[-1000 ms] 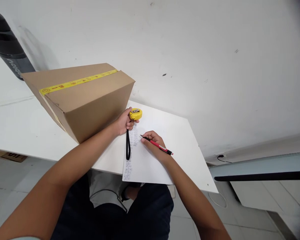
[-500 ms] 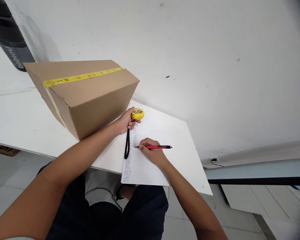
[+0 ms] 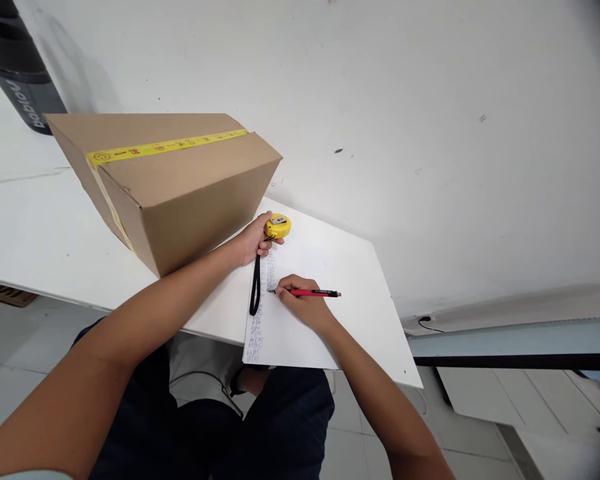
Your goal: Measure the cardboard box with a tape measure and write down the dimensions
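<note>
Within right grip point(image 3: 304, 299), red pen point(image 3: 314, 293)

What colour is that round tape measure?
The tape measure in the left hand is yellow; the head view shows it best.

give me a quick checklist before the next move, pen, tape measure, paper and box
1. Pen held in the right hand: ok
2. Pen tip touching the paper: cannot tell, it is at or just above it
3. Tape measure held in the left hand: ok
4. Black strap clear of the paper: not ok, it overlaps the left side
5. Box top taped along its seam: ok
</note>
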{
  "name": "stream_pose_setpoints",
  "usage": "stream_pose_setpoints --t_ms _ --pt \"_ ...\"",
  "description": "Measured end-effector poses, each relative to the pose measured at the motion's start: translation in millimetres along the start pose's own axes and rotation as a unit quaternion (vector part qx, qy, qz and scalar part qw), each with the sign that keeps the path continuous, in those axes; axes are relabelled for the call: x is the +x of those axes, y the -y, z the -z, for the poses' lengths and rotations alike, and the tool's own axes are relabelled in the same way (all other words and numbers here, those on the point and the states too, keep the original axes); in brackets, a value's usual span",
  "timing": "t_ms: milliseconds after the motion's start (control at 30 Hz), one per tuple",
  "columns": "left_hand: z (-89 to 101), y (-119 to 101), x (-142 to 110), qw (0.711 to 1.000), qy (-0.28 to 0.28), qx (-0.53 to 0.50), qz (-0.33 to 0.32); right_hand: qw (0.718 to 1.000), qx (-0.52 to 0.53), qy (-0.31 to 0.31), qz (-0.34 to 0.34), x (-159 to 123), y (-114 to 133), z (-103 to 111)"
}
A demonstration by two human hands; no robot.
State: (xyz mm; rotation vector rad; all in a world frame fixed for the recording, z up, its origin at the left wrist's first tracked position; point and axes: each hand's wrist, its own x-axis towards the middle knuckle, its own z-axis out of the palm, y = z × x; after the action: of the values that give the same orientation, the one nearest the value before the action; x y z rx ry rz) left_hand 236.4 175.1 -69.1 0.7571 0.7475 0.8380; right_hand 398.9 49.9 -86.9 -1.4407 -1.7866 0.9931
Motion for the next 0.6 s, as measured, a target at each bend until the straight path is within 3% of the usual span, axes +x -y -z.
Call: stream_pose_setpoints --t_ms 600 --pt "-2.7 -0.7 -1.9 1.0 -0.005 0.021 -0.001 1.0 0.005 0.0 -0.002 -0.2 -3.8 1.8"
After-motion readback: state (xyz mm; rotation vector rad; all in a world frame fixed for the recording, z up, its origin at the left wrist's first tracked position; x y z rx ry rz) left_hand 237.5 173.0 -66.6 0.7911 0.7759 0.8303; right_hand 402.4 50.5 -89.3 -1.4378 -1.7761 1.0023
